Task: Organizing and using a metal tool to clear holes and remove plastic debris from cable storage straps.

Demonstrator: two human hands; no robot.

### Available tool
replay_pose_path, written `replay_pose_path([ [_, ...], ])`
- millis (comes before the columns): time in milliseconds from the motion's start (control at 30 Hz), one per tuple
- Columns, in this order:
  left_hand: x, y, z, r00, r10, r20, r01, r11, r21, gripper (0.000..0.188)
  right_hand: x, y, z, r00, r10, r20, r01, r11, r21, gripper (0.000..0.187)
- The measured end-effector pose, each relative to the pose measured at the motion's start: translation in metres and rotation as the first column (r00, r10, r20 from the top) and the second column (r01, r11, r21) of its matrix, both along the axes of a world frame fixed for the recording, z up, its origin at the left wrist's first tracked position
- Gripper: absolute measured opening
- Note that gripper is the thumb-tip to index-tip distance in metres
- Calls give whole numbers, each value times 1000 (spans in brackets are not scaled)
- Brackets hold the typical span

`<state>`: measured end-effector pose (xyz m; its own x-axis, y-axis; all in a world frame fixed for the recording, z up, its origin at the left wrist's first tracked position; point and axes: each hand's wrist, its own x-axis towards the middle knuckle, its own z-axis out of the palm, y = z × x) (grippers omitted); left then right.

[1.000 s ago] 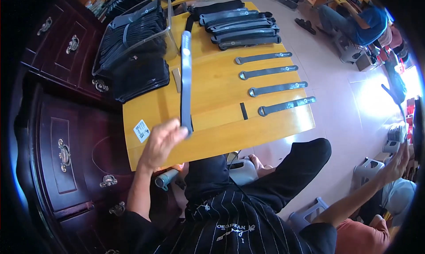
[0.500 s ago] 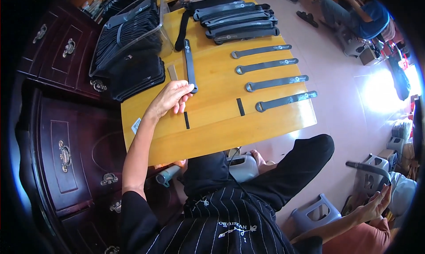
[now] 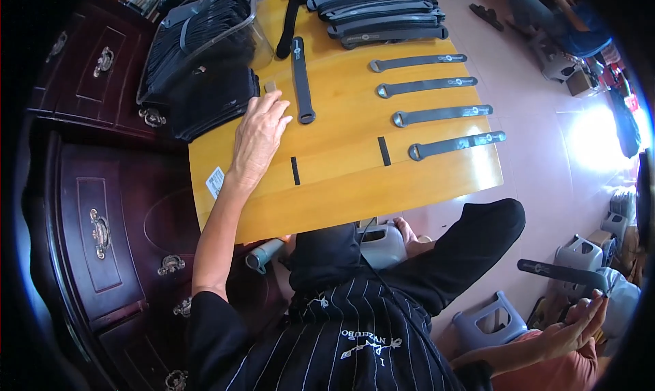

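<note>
My left hand (image 3: 260, 135) is over the table's left part with its fingers apart. Its fingertips are at a small flat beige piece (image 3: 271, 87), whose lower part they hide; whether they touch it I cannot tell. Just right of that hand, a dark grey strap (image 3: 302, 84) with a rounded, slotted end lies lengthwise. Off the table at the lower right, my right hand (image 3: 580, 326) is raised and pinches one end of another dark strap (image 3: 561, 272), which sticks out to the left. Several like straps (image 3: 443, 111) lie spaced in a column on the table's right side.
A clear bin (image 3: 263, 43) packed with dark straps stands at the far left, with flat black pieces (image 3: 211, 104) piled before it. Bundled straps (image 3: 382, 12) lie at the back. Two short black strips (image 3: 295, 171) mark the yellow table (image 3: 341, 193). Stools (image 3: 490, 326) stand right.
My left hand has let go of the strap's lower end and moved left to the beige piece. My right hand still holds its strap. The table has shifted slightly up in view.
</note>
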<state>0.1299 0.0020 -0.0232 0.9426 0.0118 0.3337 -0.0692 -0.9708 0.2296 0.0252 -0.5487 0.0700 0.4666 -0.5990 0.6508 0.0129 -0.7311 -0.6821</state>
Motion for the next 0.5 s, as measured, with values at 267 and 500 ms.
replay_pose_path([
  [267,-25,-24,13,983,-22,182,29,999,-32,22,9,76,9,821,571,19,-547,776,315,17],
  [500,-54,-129,70,767,-621,164,343,180,-922,38,60,156,31,140,962,-236,-953,196,232,22],
])
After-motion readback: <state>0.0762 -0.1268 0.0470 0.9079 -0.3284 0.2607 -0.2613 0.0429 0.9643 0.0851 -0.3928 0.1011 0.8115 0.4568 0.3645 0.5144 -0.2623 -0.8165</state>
